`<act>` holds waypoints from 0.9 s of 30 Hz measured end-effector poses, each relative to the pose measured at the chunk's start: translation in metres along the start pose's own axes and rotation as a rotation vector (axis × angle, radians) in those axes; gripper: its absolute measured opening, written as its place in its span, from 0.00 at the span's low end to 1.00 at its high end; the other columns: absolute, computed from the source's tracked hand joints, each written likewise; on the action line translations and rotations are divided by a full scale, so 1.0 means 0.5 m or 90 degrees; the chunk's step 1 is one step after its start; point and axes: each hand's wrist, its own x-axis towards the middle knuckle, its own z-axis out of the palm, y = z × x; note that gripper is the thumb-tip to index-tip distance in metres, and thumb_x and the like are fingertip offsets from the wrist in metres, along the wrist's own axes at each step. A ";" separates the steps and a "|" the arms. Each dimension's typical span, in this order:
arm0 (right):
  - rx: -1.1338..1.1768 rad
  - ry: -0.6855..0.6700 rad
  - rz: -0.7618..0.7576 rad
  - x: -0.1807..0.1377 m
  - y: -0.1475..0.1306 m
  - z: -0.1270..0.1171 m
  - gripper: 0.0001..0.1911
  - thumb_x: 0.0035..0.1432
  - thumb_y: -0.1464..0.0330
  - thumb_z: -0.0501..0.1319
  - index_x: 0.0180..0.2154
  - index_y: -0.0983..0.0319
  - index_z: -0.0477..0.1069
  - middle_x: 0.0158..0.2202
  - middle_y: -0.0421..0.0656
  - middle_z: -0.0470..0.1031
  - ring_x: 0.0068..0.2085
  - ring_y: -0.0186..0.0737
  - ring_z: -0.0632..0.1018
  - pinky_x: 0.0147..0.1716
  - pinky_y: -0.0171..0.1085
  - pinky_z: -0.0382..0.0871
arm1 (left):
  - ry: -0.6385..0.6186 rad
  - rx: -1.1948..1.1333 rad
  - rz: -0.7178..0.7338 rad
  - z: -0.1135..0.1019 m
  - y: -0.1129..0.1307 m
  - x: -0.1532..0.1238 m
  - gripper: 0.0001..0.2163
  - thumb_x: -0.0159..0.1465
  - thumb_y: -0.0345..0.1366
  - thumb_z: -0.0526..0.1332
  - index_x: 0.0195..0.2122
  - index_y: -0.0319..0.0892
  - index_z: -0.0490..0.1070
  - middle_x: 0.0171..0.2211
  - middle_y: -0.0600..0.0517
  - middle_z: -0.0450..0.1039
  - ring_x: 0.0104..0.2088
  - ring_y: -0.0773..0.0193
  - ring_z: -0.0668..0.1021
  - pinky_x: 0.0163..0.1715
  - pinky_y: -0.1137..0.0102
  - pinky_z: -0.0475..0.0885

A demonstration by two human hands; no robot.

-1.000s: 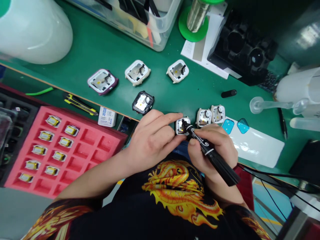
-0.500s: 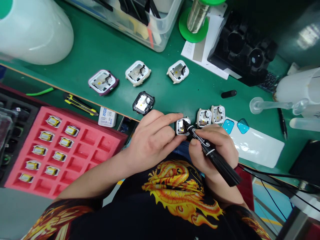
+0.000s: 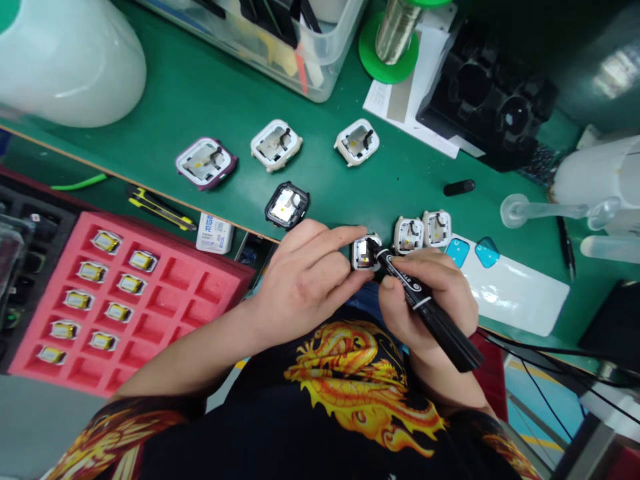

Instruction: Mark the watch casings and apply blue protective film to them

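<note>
Between the fingers of my left hand point(image 3: 313, 280) is a small white watch case point(image 3: 366, 253), gripped by its edges near the front of the bench. My right hand point(image 3: 435, 287) is closed around a black marker point(image 3: 425, 303), its tip at the right side of that case's open inside. Just beyond my right fingers sit two pale watch cases, a beige one point(image 3: 409, 235) and a white one point(image 3: 438, 229), side by side. A black watch case point(image 3: 287, 205) lies beyond my left hand. Farther back are a purple case point(image 3: 206, 163) and two cream cases, one left point(image 3: 276, 145) and one right point(image 3: 357, 143).
A pink foam tray point(image 3: 145, 300) with several small yellow-and-silver parts stands at left. The marker's cap point(image 3: 459, 187), blue film pieces point(image 3: 487, 252) and a white sheet point(image 3: 520, 287) lie at right. Behind are a clear bin point(image 3: 325, 67), a solder spool point(image 3: 389, 53) and a white jug point(image 3: 70, 67).
Both hands stay almost where they were. The marker's tip has shifted very slightly to the right over the case; the whole view has moved a touch.
</note>
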 end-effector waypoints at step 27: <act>0.044 0.008 0.001 -0.001 -0.001 0.003 0.15 0.63 0.73 0.70 0.51 0.57 0.77 0.40 0.40 0.83 0.36 0.40 0.83 0.38 0.43 0.82 | 0.001 0.002 0.005 0.000 0.001 0.001 0.15 0.70 0.32 0.73 0.32 0.44 0.67 0.57 0.45 0.85 0.45 0.58 0.83 0.48 0.56 0.80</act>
